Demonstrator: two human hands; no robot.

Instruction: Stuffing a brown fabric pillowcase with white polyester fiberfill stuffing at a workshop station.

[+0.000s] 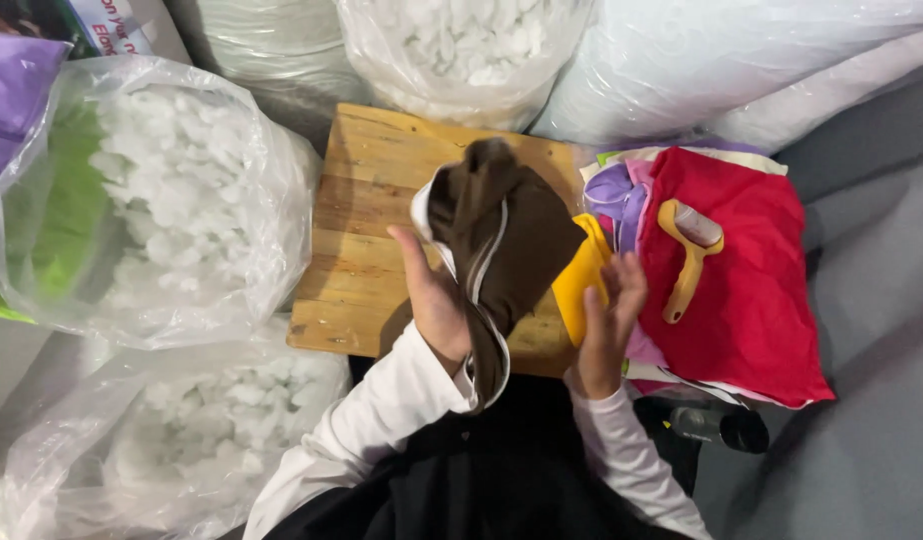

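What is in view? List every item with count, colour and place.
Fabric cover: one, brown with white zip edge, over the board, held up.
Wooden board: one, light wood, centre.
Stuffing bags: at least three, clear with white filling, left and top.
Fabric pile: one stack, red on top, purple, pink and yellow beneath, right.
Lint roller: one, yellow handle, on the red fabric.
Left hand: holds the brown cover.
Right hand: open, at the yellow fabric's edge.

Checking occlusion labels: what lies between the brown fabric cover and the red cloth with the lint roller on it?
In the head view, a yellow fabric piece and the right hand lie between the brown fabric cover and the red cloth.
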